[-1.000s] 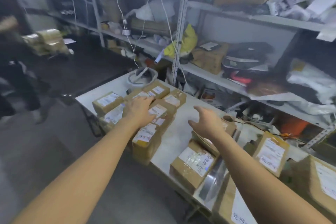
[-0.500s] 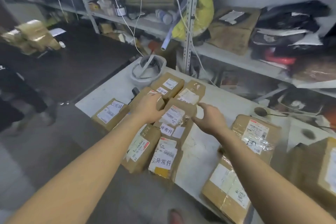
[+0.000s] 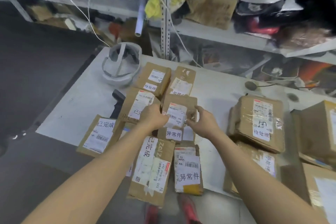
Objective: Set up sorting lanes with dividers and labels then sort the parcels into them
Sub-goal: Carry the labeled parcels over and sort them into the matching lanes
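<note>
Both hands are on the same parcel now: the left hand point(image 3: 153, 117) grips the left edge and the right hand point(image 3: 201, 123) the right edge of a flat brown cardboard parcel with a white shipping label point(image 3: 179, 113), fingers curled onto it from either side, so each hand is clamped on that box. It sits in the middle of the white bench point(image 3: 216, 96), on top of a parcel marked 异常件 point(image 3: 174, 133).

How far along? Labels are on. A brown box marked 已完成 point(image 3: 101, 133) lies at the left edge, a longer brown carton marked 已完成 point(image 3: 151, 167) hangs over the near edge, and a small taped parcel marked 异常件 point(image 3: 188, 169) sits just beside it. Further back, a brown box marked 待处理 point(image 3: 154, 79) is next to a flat envelope-like parcel point(image 3: 181, 82). Off to the right, well apart, a bulky taped brown parcel marked 待处理 point(image 3: 258, 122) rests on another box.

No dividers that I can see, and the same labels are scattered rather than grouped, so I'd judge the sorting barely begun: lanes need marking out and nearly every parcel still needs a home. A white hard hat point(image 3: 121, 65) and a dark handheld scanner point(image 3: 117, 103) take up the far left corner.
</note>
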